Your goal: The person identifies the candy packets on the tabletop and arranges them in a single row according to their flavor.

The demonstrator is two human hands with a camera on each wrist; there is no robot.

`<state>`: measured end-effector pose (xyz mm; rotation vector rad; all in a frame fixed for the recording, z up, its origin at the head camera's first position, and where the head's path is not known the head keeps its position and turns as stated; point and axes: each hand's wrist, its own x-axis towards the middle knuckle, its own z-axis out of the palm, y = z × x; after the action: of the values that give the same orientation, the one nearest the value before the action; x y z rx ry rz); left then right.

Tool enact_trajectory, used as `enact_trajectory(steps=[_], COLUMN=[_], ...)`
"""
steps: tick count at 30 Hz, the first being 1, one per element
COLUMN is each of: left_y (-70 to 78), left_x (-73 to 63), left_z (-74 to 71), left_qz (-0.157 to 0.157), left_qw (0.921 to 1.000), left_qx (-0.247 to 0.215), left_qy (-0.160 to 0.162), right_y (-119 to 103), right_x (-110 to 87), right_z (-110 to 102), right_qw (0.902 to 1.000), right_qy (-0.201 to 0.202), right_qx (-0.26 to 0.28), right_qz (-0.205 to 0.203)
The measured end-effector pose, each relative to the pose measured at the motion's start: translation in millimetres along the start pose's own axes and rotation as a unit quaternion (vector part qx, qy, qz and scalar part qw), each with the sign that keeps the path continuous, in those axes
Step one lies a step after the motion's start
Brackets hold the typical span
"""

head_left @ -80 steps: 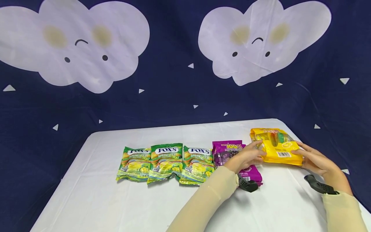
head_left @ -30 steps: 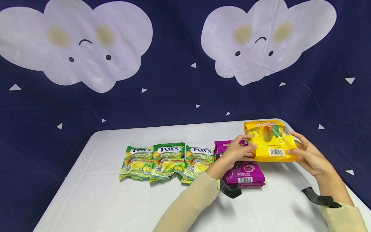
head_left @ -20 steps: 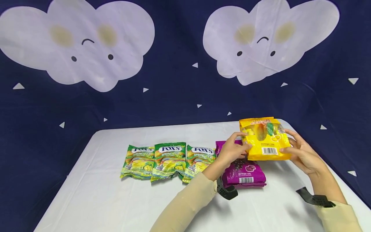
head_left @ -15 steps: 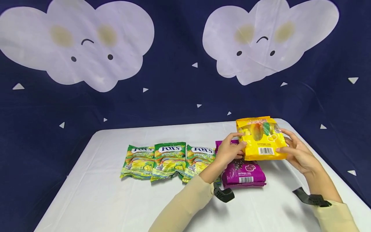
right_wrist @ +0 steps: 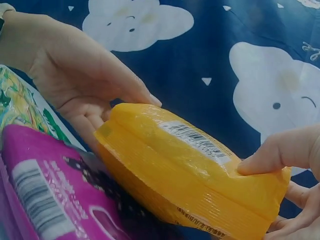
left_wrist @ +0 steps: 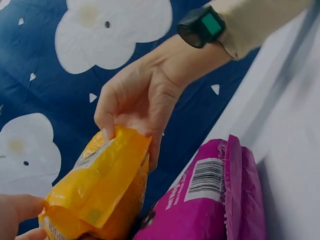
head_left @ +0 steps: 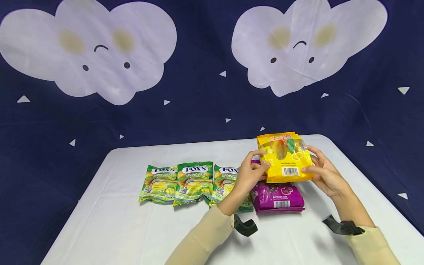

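Observation:
A yellow candy bag [head_left: 285, 158] with a mango picture is held up between both hands, over the back part of a purple candy bag [head_left: 276, 198]. My left hand [head_left: 248, 173] pinches its left side, thumb on the front. On the right side my right hand [head_left: 326, 175] grips it, thumb near the barcode and fingers behind. In the right wrist view the yellow bag [right_wrist: 185, 165] shows its bottom seam, close beside the purple bag [right_wrist: 50, 190]. The purple bag lies on the table, its upper part hidden by the yellow bag and left hand.
Left of the purple bag, three green Fox's candy bags [head_left: 193, 184] lie in a row on the white table [head_left: 109, 221]. The rightmost green bag [head_left: 225, 180] is partly covered by the left hand and forearm. A dark blue cloth [head_left: 198, 125] with white clouds hangs behind the table.
Both hands have lifted the yellow bag from the table's back right and carried it left, over the purple bag. The purple and green bags stay in place.

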<state>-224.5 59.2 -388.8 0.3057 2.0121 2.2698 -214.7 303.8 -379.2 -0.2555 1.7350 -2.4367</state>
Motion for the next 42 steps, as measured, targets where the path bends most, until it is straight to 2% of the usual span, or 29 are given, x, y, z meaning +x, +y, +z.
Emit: enact_trajectory(steps=[3,6,10,17,22,33,42], left_y=[-0.7,-1.9,-2.8,-0.8,1.7,2.0,3.5], left_x=[-1.6,-3.4,-5.8,-9.7,-12.7,-12.5,-10.5], left_z=[-6.8,-13.9,-21.9,-31.2,-36.4,-43.4,-46.4], left_qz=[-0.013,-0.012,0.000,0.004,0.017,-0.013,-0.004], left_qw=[0.9995,0.9990,0.9994,0.9998,0.9998,0.9998,1.0000], left_qx=[-0.029,-0.040,-0.031,-0.016,0.006,0.017,0.000], left_qy=[-0.006,-0.013,-0.013,-0.013,-0.009,0.005,-0.007], right_y=[-0.7,-0.3,2.0,7.2,12.3,16.4,11.1], right_x=[0.7,2.1,4.2,3.3,3.7,6.7,6.3], right_z=[5.7,11.2,18.8,29.2,35.3,45.6,44.8], right_qw=[1.0000,0.9998,0.9995,0.9995,0.9994,0.9992,0.9985], right_qy=[-0.003,-0.017,-0.029,-0.030,-0.034,-0.036,-0.052], right_qx=[-0.007,-0.009,-0.010,-0.008,-0.005,-0.015,-0.017], right_qz=[0.005,0.003,0.001,-0.002,-0.008,0.011,0.007])
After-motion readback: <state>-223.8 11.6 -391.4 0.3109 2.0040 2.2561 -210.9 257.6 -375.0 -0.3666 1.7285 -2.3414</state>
